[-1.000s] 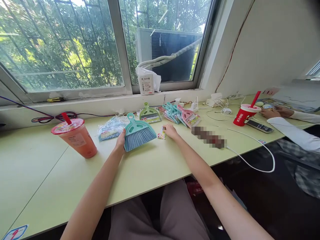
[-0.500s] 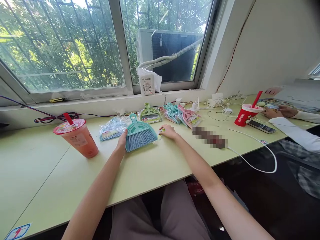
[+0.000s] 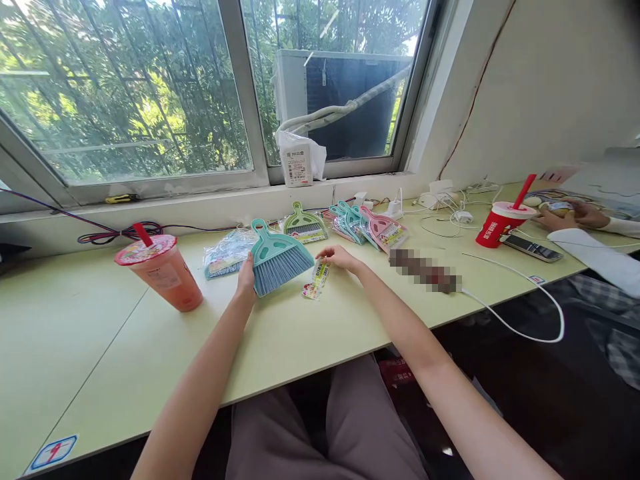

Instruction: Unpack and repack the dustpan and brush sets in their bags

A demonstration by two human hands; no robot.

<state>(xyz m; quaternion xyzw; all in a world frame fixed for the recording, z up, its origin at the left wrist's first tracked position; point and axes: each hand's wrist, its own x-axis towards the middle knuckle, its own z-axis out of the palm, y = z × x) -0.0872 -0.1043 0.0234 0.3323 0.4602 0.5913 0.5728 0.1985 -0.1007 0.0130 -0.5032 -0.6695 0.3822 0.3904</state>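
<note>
My left hand (image 3: 246,279) grips the left edge of a small teal brush (image 3: 276,257) with grey-blue bristles, tilted up off the pale green table (image 3: 280,333). My right hand (image 3: 340,256) pinches the top end of a colourful printed label card (image 3: 316,281), which hangs down to the table just right of the brush. A clear plastic bag (image 3: 227,253) with a blue item inside lies behind my left hand.
A pink drink cup (image 3: 163,272) with a red straw stands at left. Several packaged mini brushes (image 3: 361,225) lie near the window sill. A white cable (image 3: 520,300) loops over the table edge. At far right another person's hands (image 3: 570,215) rest by a red cup (image 3: 500,223) and a phone (image 3: 533,248).
My left hand has lifted and tilted the teal brush. My right hand has drawn the label card out from beside the brush and now holds it by its top end.
</note>
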